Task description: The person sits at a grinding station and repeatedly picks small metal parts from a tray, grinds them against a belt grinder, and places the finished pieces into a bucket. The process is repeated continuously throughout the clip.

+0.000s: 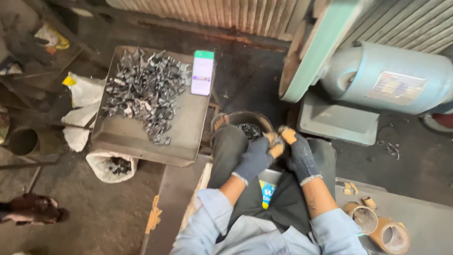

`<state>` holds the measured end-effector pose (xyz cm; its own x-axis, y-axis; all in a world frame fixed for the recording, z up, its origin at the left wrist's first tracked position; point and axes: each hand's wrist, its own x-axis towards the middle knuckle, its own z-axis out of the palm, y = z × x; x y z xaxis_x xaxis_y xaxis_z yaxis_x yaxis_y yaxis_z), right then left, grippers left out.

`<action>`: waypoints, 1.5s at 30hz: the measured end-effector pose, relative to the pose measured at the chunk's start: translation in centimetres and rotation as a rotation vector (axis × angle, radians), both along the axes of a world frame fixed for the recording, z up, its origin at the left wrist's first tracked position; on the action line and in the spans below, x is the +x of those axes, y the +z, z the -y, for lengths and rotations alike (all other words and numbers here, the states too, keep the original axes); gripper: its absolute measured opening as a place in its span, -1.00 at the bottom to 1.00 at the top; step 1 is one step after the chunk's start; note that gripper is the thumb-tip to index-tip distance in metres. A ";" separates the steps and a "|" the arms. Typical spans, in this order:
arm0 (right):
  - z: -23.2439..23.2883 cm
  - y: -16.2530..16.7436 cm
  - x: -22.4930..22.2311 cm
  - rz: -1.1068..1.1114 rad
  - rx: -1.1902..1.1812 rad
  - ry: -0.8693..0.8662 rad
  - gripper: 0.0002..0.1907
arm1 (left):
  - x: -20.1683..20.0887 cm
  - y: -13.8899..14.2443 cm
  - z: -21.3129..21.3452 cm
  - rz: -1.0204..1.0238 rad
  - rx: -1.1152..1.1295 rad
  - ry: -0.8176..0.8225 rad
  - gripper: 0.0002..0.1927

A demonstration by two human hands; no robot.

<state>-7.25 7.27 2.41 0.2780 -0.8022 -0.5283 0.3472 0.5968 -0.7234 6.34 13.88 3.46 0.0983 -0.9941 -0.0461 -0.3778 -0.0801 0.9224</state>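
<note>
Both hands were seen gloved in dark blue knit with worn tan fingertips, brought together low over the lap. The left hand (255, 158) was curled closed just beside the right hand (298, 153), and a small object seemed to be pinched between their fingertips, though what it was could not be told. Directly ahead of the grip, touching distance away, a round dark metal bowl (264, 120) of black pieces was placed. Left of it, a grey metal tray (188, 137) heaped with silvery scraps (144, 89) and a green-screened phone (203, 72) was set.

Phone (202, 72) on tray (141, 141), right of metal parts (141, 89).
</note>
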 end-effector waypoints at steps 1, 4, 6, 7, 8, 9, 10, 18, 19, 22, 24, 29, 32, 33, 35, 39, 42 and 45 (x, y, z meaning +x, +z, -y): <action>0.3 -0.3 -0.7 -0.082 -0.025 0.105 -0.67 | 0.3 0.9 -0.3 0.325 0.012 -0.071 -0.46; 0.6 0.0 -2.1 -0.248 0.022 0.311 -0.63 | 0.8 4.0 0.5 0.467 0.112 -0.224 -0.43; 1.5 0.9 -2.0 -0.250 0.120 0.299 -0.62 | 1.2 5.5 1.3 0.421 0.147 -0.277 -0.45; 2.1 1.6 -1.8 -0.384 0.067 0.347 -0.58 | 1.1 5.9 1.9 0.399 0.157 -0.302 -0.46; 2.8 2.2 -1.7 -0.519 0.020 0.389 -0.54 | 0.9 6.2 2.6 0.465 0.148 -0.297 -0.49; 3.3 2.8 -1.7 -0.655 -0.014 0.428 -0.50 | 0.7 6.3 3.0 0.529 0.144 -0.299 -0.51; 3.7 3.3 -1.9 -0.558 0.009 0.407 -0.48 | 0.6 6.3 3.4 0.590 0.147 -0.303 -0.53; 6.6 -1.3 -1.6 0.122 -0.036 0.204 -0.62 | 0.0 2.9 9.8 0.154 0.333 0.033 -0.62; 7.8 -2.6 -0.3 0.215 0.071 0.051 -0.62 | -1.0 1.9 11.1 0.131 0.448 0.104 -0.62; 9.0 -5.2 2.4 0.361 0.291 -0.229 -0.64 | -2.8 -1.7 12.6 0.563 0.417 0.071 -0.60; 8.7 -5.2 2.5 0.297 0.260 -0.177 -0.66 | -2.1 -4.0 12.2 0.458 0.035 0.102 -0.63; 6.9 -3.7 -0.9 -0.384 -0.203 0.008 -0.62 | -1.6 -7.4 10.8 -0.552 -0.116 0.081 -0.65; 6.9 -3.0 -2.1 -0.501 -0.342 -0.075 -0.58 | -2.7 -7.2 11.9 -0.588 -0.029 0.131 -0.70; 6.8 -3.1 -2.2 -0.416 -0.370 -0.127 -0.57 | -2.8 -6.9 12.4 -0.499 -0.028 0.099 -0.72; 6.7 -3.3 -2.1 -0.218 -0.198 -0.199 -0.53 | -2.4 -6.3 13.0 -0.360 0.109 -0.014 -0.72; 6.6 -3.8 -1.2 -0.455 -0.204 -0.193 -0.54 | -1.5 -6.1 12.6 -0.505 0.127 0.003 -0.72; 7.1 -3.4 -0.8 -0.601 -0.248 -0.100 -0.55 | -3.0 -7.3 12.2 -0.612 -0.048 0.162 -0.75; 7.6 -2.4 -1.4 -0.555 -0.282 -0.163 -0.55 | -5.1 -8.2 12.6 -0.762 -0.023 0.154 -0.73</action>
<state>-8.64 -0.34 0.03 -0.1136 -0.9404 -0.3207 -0.0536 0.3281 -0.9431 1.26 1.31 -4.77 0.1846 -0.9734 -0.1360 0.3750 -0.0581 0.9252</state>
